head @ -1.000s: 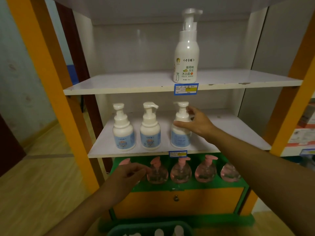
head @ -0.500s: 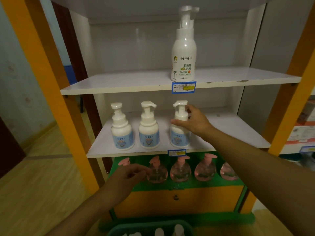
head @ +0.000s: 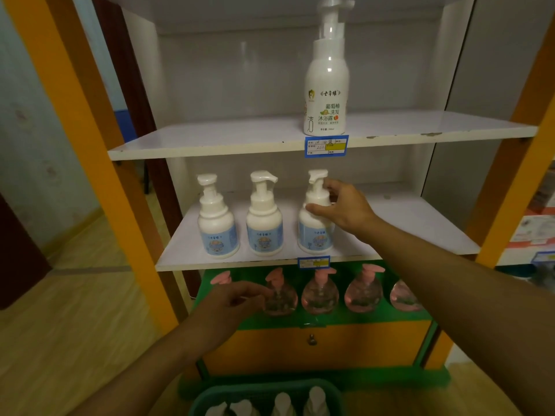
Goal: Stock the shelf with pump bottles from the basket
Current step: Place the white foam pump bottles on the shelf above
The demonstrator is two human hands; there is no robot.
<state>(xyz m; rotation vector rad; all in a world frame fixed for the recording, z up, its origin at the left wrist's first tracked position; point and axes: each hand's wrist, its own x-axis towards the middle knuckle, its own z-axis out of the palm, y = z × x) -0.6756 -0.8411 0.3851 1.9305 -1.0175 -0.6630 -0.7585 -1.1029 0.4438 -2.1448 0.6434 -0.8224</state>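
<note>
Three white pump bottles with blue labels stand in a row on the middle shelf (head: 420, 223). My right hand (head: 345, 208) grips the neck of the rightmost bottle (head: 313, 232), which stands upright on the shelf board. The other two bottles (head: 216, 226) (head: 264, 223) stand to its left. My left hand (head: 237, 298) hovers lower, in front of the pink bottles, fingers loosely apart and holding nothing. At the bottom edge, a green basket (head: 204, 400) holds several more white pump bottles (head: 315, 400).
A taller white pump bottle (head: 327, 85) stands on the upper shelf (head: 210, 139). Several pink round pump bottles (head: 319, 292) line the green bottom ledge above an orange drawer (head: 312, 343). Orange posts (head: 90, 145) frame the unit; wood floor lies to the left.
My right hand stays on the rightmost bottle's neck, with only a slight shift. The view has tilted down a little. The left hand has barely moved.
</note>
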